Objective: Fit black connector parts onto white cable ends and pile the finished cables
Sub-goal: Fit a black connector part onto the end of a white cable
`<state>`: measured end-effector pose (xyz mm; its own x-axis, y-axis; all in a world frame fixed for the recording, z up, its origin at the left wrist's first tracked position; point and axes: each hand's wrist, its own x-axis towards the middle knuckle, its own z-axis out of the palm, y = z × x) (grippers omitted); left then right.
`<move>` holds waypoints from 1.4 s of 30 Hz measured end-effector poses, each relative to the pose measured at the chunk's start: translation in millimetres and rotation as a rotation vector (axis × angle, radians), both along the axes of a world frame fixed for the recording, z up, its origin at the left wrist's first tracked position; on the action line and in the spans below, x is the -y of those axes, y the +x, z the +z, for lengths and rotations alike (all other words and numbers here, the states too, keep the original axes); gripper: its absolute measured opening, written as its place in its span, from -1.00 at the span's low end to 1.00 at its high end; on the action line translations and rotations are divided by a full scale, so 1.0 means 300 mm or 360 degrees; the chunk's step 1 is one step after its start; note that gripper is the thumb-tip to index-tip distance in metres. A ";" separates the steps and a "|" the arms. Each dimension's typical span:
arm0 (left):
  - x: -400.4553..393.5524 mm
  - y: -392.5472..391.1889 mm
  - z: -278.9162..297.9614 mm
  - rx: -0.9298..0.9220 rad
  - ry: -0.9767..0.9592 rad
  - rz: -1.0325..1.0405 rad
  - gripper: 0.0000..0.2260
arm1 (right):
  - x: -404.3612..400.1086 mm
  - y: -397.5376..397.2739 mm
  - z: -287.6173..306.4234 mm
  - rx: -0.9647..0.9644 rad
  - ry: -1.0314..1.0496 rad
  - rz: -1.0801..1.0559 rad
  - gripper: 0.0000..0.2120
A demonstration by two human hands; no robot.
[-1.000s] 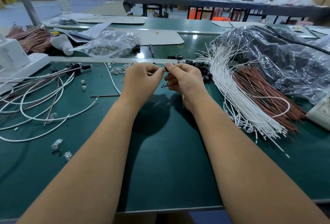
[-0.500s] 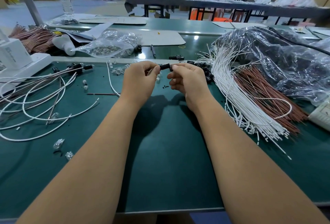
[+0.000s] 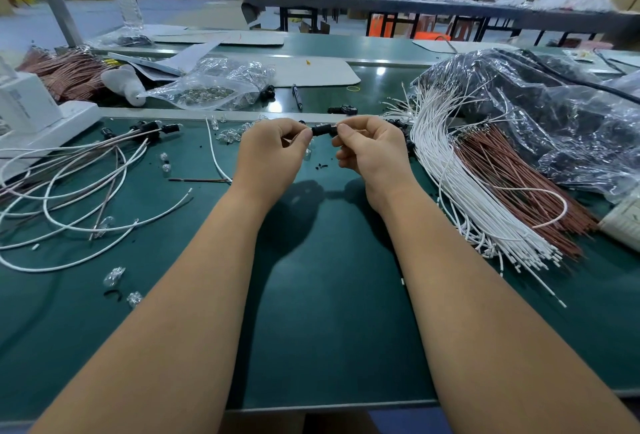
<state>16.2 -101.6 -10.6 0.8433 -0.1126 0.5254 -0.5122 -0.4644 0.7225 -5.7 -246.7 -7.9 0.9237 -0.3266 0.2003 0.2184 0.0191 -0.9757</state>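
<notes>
Head view: two bare hands meet above the green surface (image 3: 322,295), at its far middle.
Grip: left hand (image 3: 270,153) and right hand (image 3: 372,153) each pinch one end of a black connector part (image 3: 323,130); any cable inside is hidden.
Handling: likely light, rigid and small; best pinched at its ends.
Count: one part held; white cables (image 3: 460,191) bundled right, too many to count; several finished cables (image 3: 69,184) left.

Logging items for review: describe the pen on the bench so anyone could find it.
Start at the clear bag of small parts on the far green strip. Just right of it, below the white mat, lies the pen: a thin dark stick, unlike the stubby black connectors nearby.
</notes>
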 end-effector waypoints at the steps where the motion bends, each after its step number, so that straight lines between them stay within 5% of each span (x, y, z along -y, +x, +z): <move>1: -0.003 0.000 0.000 -0.0008 0.0003 0.0008 -0.85 | 0.001 0.001 0.000 0.0007 0.0004 -0.0019 -0.90; 23: -0.016 0.005 -0.004 0.0039 -0.0072 0.0030 -0.93 | -0.003 -0.012 0.013 0.0018 -0.0070 -0.0080 -0.88; 32: -0.031 0.025 -0.010 0.0012 -0.0109 0.0115 -0.97 | -0.004 -0.009 0.001 0.0127 -0.0715 -0.0203 -0.91; 42: -0.035 0.025 -0.008 -0.0100 -0.0103 0.0069 -0.96 | -0.006 -0.006 -0.005 0.0188 -0.0855 -0.0258 -0.92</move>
